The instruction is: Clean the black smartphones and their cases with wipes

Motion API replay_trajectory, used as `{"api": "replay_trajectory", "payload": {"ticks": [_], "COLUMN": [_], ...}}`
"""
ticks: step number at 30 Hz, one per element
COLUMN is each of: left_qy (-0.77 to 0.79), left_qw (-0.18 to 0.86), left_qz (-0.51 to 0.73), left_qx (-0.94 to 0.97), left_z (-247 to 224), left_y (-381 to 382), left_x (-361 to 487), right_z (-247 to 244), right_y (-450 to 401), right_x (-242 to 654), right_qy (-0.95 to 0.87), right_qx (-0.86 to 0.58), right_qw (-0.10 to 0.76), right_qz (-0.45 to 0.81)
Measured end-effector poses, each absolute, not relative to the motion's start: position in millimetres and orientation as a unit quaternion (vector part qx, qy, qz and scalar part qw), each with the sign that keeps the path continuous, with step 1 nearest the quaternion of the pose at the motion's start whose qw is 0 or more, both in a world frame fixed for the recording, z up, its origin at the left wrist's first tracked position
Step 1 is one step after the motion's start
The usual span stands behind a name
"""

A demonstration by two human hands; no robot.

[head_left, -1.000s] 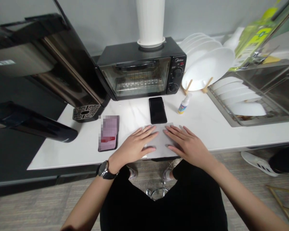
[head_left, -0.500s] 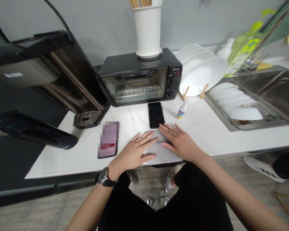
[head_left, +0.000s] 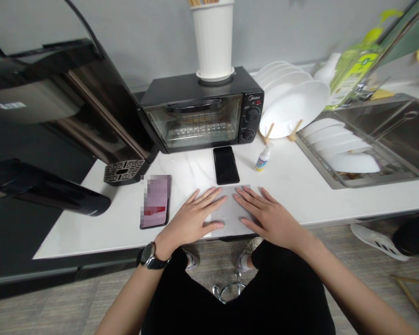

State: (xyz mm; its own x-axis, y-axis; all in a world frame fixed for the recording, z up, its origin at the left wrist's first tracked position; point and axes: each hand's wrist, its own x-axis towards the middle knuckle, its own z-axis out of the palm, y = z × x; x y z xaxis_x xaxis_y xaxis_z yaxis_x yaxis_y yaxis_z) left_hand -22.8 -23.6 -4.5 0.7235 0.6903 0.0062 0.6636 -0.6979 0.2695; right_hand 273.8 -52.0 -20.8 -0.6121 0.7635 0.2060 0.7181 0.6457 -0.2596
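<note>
A thin grey cloth (head_left: 232, 215) lies flat at the counter's front edge, partly covered by my hands. My left hand (head_left: 195, 216) rests palm down on its left side, fingers stretched out. On the right side of the cloth lies my right hand (head_left: 265, 211), flat with its fingers spread. Just beyond the fingertips is a black phone (head_left: 226, 165), its screen dark. A second phone (head_left: 156, 201) with a lit, pixelated screen lies left of my left hand. The small white spray bottle (head_left: 263, 158) with a blue and yellow label stands behind my right hand.
A black toaster oven (head_left: 202, 116) carrying a white cup (head_left: 213, 42) stands at the back. Left are a dark drink machine (head_left: 108, 107) and a black bottle (head_left: 56, 188). White plates (head_left: 295, 109) stand racked beside the sink (head_left: 335, 179). Someone's shoe (head_left: 379, 242) shows at right.
My right hand has slid right, away from my left, and more of the grey cloth shows between them. My left hand has barely moved. The view has shifted slightly.
</note>
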Motion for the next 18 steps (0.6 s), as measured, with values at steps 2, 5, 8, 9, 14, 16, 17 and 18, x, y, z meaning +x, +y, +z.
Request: {"api": "replay_trajectory", "payload": {"ticks": [2,5,8,9,14,16,17,18], "left_qy": [0.375,0.374,0.369,0.369,0.384,0.387,0.387,0.388], "left_qw": [0.124,0.123,0.12,0.12,0.129,0.136,0.14,0.146], "left_qz": [0.049,0.051,0.049,0.047,0.061,0.088,0.102,0.117], "left_qx": [0.918,0.918,0.92,0.92,0.912,0.908,0.905,0.903], "left_z": [-3.0,-0.7,0.5,0.5,0.5,2.5,4.3,6.6], "left_y": [-22.3,-21.4,-24.4,-26.1,-35.6,-40.6,-43.6,-47.2], "left_x": [-22.1,-22.2,-24.6,-25.9,-31.7,-30.3,-28.4,-25.7], "right_z": [-21.2,-18.9,-14.9,-13.9,-16.3,-17.2,-15.9,-12.9], "right_y": [-48.4,-46.5,-46.9,-44.4,9.2,35.7,43.9,46.7], "right_x": [272.8,273.3,280.7,284.7,304.2,305.3,303.0,298.8], "right_qy": [-0.894,-0.89,-0.838,-0.797,-0.597,-0.606,-0.623,-0.646], "right_qx": [-0.415,-0.41,-0.446,-0.479,-0.591,-0.583,-0.575,-0.562], "right_qw": [0.149,0.17,0.28,0.337,0.53,0.518,0.499,0.475], "right_qz": [0.08,0.105,0.146,0.149,0.117,0.158,0.182,0.201]}}
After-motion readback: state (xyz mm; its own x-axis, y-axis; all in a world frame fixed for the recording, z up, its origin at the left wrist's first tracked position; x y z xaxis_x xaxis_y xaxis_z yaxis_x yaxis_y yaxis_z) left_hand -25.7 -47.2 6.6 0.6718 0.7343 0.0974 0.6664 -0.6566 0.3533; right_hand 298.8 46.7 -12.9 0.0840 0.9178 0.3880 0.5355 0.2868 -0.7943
